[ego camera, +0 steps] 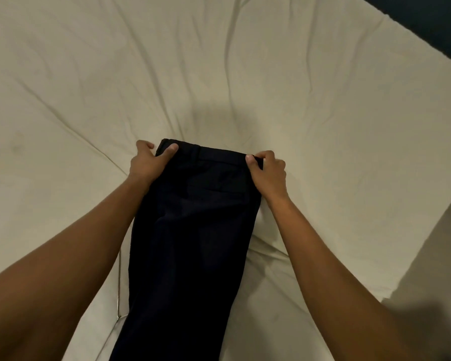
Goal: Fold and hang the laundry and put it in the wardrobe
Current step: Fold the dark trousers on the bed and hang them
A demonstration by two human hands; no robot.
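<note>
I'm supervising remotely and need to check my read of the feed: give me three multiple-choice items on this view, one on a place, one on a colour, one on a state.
1. Where do the trousers lie?
A. On the sheet-covered bed
B. On a hanger
C. In a basket

2. What colour are the trousers?
A. White
B. Red
C. Dark navy, near black

3. What is the left hand doing?
A. Hanging idle
B. Gripping a waistband corner
C. Holding a hanger

Key: 1 A, the trousers stretch flat over the cream sheet, waistband at the far end. 2 C, the fabric reads very dark against the pale bedding. 3 B, the left thumb lies on top of the waistband's left corner with fingers curled at its edge; the right hand pinches the opposite corner likewise.
</note>
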